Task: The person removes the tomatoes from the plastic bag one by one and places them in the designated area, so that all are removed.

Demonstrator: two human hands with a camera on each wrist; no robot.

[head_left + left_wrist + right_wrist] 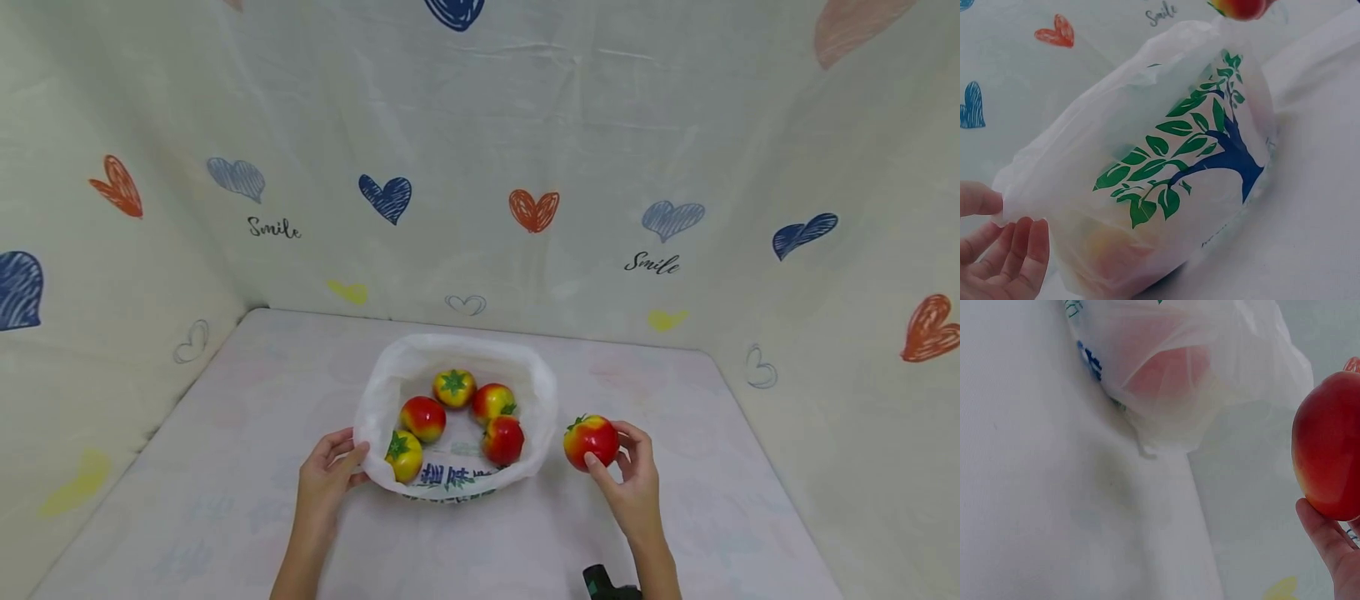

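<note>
A white plastic bag (543, 383) with a green and blue tree print (1229, 156) stands on the table, its mouth spread wide. Inside it lie several red-and-yellow tomatoes (423, 418) with green stem tops. My left hand (330, 467) pinches the bag's left rim between thumb and fingers. To the right of the bag, my right hand (633, 483) holds another tomato (591, 442) by thumb and fingertips, apart from the bag. In the right wrist view, that tomato (1332, 447) is cut off at the right edge.
The pale table (247, 400) is bordered by a white curtain (465, 125) printed with hearts and "Smile". Near my right forearm, a black object (609, 585) shows at the bottom edge.
</note>
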